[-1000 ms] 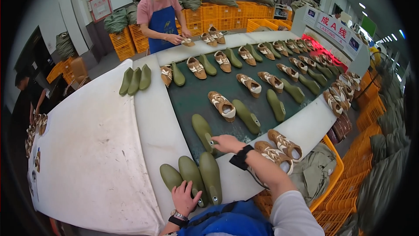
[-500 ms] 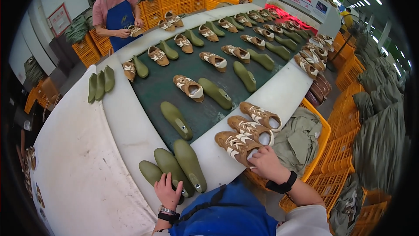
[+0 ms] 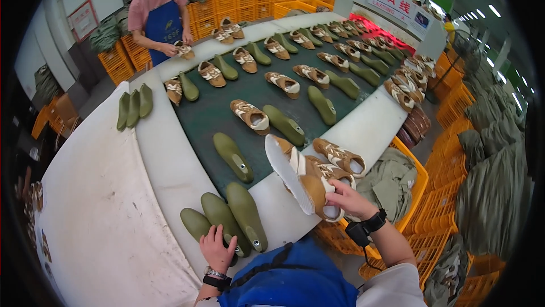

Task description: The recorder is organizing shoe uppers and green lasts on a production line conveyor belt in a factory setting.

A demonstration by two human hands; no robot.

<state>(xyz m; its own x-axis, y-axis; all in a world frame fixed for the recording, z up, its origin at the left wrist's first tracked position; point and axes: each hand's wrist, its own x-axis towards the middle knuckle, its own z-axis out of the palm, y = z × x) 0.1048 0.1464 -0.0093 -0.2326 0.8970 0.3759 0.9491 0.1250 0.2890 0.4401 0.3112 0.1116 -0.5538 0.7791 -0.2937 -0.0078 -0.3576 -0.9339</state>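
Note:
My right hand (image 3: 353, 202) grips a brown-and-white sneaker (image 3: 311, 186) by its heel collar. The sneaker is tipped on its side, its white sole (image 3: 284, 170) turned to the left. Behind it on the white table edge stand two more sneakers; the farther sneaker (image 3: 339, 156) shows clearly, the nearer is partly hidden. My left hand (image 3: 217, 248) lies with fingers spread on the near end of the middle green shoe last (image 3: 218, 213). Another last (image 3: 194, 223) is at its left, and a third last (image 3: 245, 210) at its right.
Sneakers and green lasts stand in rows on the dark green belt (image 3: 201, 128). Across it, a co-worker in a blue apron (image 3: 164, 26) handles a sneaker (image 3: 184, 51). More lasts (image 3: 134, 107) rest at the left edge. A yellow crate (image 3: 419, 173) with greyish-green cloth stands at right.
My right hand has lifted the nearest sneaker off the white edge and tipped it, sole to the left. My left hand stays on the lasts. The co-worker's hands and sneaker have lowered.

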